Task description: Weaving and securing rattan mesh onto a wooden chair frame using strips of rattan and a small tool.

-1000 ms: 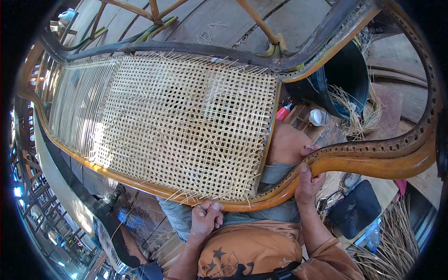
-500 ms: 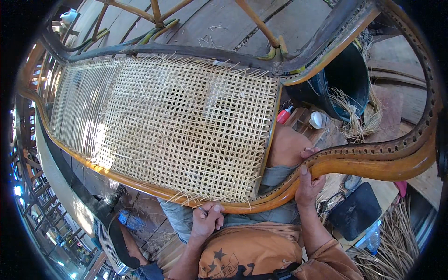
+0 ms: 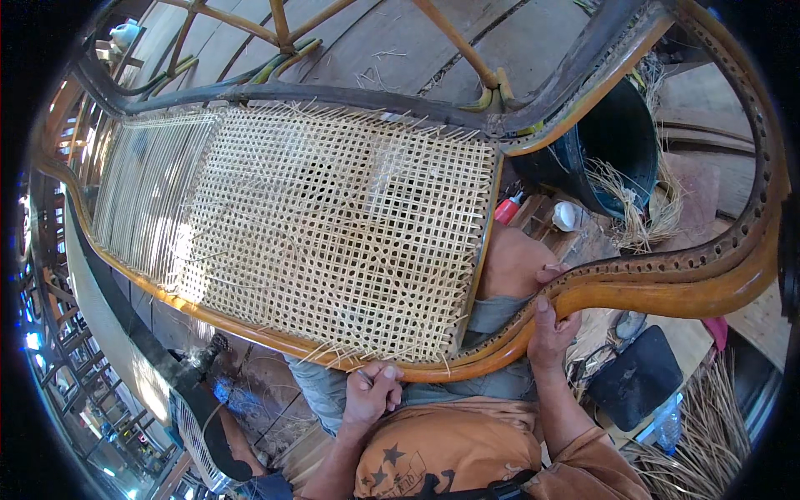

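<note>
Across my lap lies a chair frame (image 3: 667, 289) of curved, varnished wood, its right-hand stretch lined with small holes. A woven cane panel (image 3: 333, 225) fills the middle, with an open lattice and loose strand ends along its edges. Toward the far left the strands run in one direction only. My left hand (image 3: 372, 393) is closed at the near rail, just below the panel's edge, on a thin dark tool (image 3: 364, 378) whose kind I cannot make out. My right hand (image 3: 552, 333) grips the frame's near curve, thumb on top and fingers around the rail.
Behind the frame's right side stands a dark bucket (image 3: 621, 150) with cane strands over its rim. A red bottle (image 3: 507, 208) and a white container (image 3: 567, 216) are near my knee. Cane strips (image 3: 708, 425) lie at lower right. Another person's limb (image 3: 237, 442) shows beside a second frame (image 3: 125, 308).
The frame's right end has risen very slightly. Both hands keep their places and grips.
</note>
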`<action>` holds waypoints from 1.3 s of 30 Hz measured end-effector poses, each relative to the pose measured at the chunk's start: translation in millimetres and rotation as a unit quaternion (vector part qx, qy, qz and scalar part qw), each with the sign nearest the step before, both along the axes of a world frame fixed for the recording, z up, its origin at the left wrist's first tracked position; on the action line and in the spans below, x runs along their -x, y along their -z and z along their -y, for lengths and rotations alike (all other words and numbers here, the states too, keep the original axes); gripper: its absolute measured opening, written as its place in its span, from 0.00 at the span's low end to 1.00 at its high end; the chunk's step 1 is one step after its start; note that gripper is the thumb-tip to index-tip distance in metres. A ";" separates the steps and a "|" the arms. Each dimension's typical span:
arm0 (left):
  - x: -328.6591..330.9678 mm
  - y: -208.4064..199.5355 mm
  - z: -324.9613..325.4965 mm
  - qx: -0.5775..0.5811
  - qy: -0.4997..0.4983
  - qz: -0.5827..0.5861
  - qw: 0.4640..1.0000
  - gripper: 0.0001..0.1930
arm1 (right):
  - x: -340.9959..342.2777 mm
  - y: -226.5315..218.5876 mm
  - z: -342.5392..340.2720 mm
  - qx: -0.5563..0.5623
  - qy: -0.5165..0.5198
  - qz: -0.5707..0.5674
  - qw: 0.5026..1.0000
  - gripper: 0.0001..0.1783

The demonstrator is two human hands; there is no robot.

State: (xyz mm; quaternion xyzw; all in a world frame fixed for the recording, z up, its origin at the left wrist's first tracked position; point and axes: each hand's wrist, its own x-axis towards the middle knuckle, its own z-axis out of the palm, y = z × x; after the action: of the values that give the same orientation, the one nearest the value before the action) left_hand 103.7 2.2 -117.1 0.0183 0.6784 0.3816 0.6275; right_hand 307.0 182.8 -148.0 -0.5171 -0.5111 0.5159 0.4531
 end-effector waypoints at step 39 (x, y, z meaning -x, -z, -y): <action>-34.4 -2.3 -107.6 -0.056 0.291 -0.189 0.936 0.12 | -109.9 46.6 -62.0 0.005 0.105 0.139 0.985 0.08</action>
State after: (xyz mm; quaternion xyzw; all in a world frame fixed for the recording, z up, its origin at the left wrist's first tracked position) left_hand 138.2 109.7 -114.8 0.3223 0.7271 0.2090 0.5690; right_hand 416.9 244.8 -194.6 -0.6370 -0.5096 0.3905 0.4267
